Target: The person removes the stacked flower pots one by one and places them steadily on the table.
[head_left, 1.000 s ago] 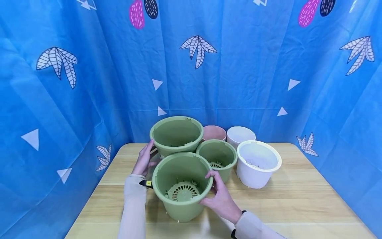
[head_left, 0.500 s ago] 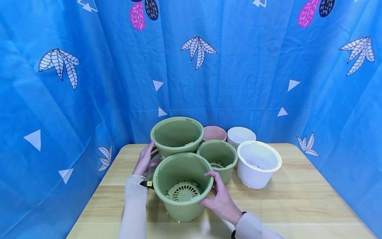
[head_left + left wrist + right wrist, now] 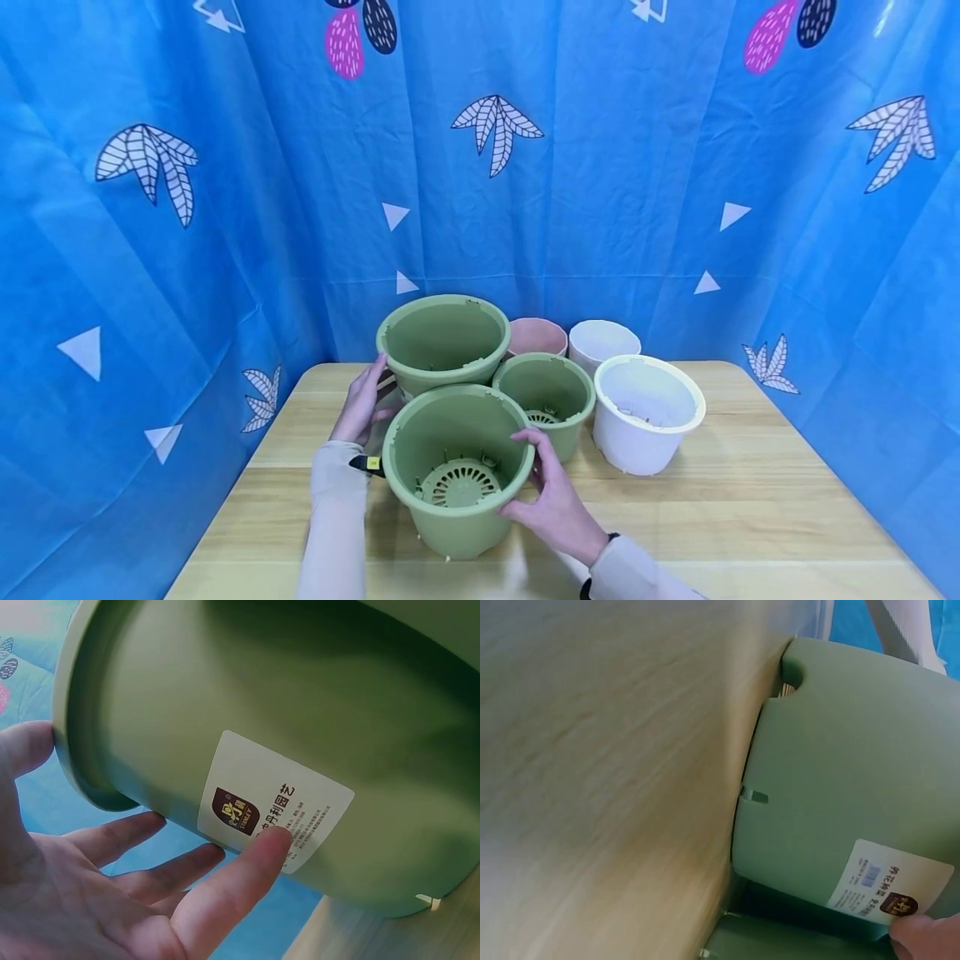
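Note:
Several plastic flower pots stand together on a wooden table. My right hand (image 3: 557,504) holds the front green flower pot (image 3: 459,532) at its right side, fingers at the rim and thumb lower on the outer wall. In the right wrist view, the thumb (image 3: 928,937) is at the label (image 3: 891,883) on this pot. Spread fingers of my left hand (image 3: 362,407) touch the larger green flower pot (image 3: 442,335) behind it. The left wrist view has one fingertip at that pot's rim and another over its white label (image 3: 274,796).
Right of the front pot is a smaller green pot (image 3: 544,388), then a white pot (image 3: 647,433). Behind them stand a pink pot (image 3: 537,335) and another white pot (image 3: 603,340). A blue patterned curtain (image 3: 585,192) encloses the wooden table (image 3: 757,508) at the back and sides.

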Available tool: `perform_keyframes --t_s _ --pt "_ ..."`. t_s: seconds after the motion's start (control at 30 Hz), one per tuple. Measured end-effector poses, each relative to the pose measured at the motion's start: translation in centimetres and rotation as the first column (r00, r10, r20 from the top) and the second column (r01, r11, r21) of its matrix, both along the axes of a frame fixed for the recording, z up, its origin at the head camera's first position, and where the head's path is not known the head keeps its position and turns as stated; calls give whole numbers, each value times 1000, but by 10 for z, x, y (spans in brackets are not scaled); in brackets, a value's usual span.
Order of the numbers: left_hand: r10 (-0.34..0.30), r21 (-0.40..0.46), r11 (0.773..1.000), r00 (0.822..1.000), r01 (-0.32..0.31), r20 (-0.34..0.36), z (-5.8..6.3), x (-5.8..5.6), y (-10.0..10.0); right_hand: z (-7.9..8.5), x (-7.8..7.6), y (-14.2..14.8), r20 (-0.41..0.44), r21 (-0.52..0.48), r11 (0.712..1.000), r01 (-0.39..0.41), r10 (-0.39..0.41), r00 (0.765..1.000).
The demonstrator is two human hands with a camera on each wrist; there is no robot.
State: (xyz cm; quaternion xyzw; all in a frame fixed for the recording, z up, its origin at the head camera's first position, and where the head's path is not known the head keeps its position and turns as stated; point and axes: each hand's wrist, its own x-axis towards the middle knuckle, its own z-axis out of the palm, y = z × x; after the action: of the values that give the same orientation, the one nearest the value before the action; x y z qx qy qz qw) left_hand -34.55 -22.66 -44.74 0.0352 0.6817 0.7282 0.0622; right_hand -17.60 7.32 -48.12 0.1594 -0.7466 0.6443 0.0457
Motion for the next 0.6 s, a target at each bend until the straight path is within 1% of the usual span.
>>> perform_keyframes --t_s 0.13,0.3,0.4,0.47,0.53,0.6 --pt "-9 -21 1000 1000 9 -5 1 2 -4 1 -1 0 18 14 1000 -10 10 1000" --pt "-24 -95 995 1000 22 -15 2 5 -11 5 -3 1 28 38 999 -34 33 999" --pt "-8 -138 990 1000 5 -21 5 8 -14 8 -4 4 47 58 997 -54 51 998" --pt "2 -160 987 1000 -6 -24 7 10 -15 11 -4 8 57 82 994 -68 64 996" --pt "13 -185 983 1000 -18 -28 9 12 -15 14 -4 14 50 120 989 -82 76 996" --pt "6 -214 977 999 -14 -38 12 14 -14 19 -5 23 11 176 979 -105 105 994"
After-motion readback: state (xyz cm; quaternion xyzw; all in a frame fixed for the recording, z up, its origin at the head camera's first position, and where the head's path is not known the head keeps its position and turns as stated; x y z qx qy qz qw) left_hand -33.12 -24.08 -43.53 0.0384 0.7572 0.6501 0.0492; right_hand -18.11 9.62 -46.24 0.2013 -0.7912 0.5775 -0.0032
